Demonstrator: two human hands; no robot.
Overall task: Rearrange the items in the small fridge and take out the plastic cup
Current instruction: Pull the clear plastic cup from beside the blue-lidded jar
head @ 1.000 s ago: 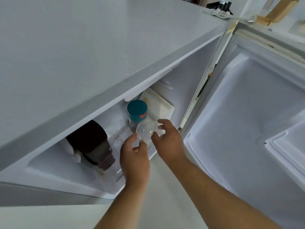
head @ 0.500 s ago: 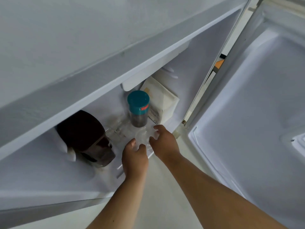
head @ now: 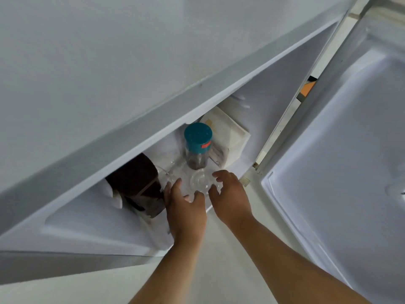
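A clear plastic cup point(head: 200, 181) stands on the front of the small fridge's point(head: 153, 132) shelf, just in front of a jar with a teal lid point(head: 198, 145). My left hand point(head: 186, 211) grips the cup's near-left side between thumb and forefinger. On the cup's right, my right hand point(head: 231, 198) has its fingers spread and curved, the tips at the cup's edge without closing on it. Both forearms reach in from below.
A dark brown container point(head: 138, 185) sits left of the cup, with more clear plastic ware point(head: 171, 172) between them. A white carton point(head: 228, 139) stands behind the jar on the right. The open fridge door point(head: 339, 150) fills the right side.
The cup, held up in front of the jar by both hands a second ago, has come down onto the shelf. The fingers of my right hand have spread apart.
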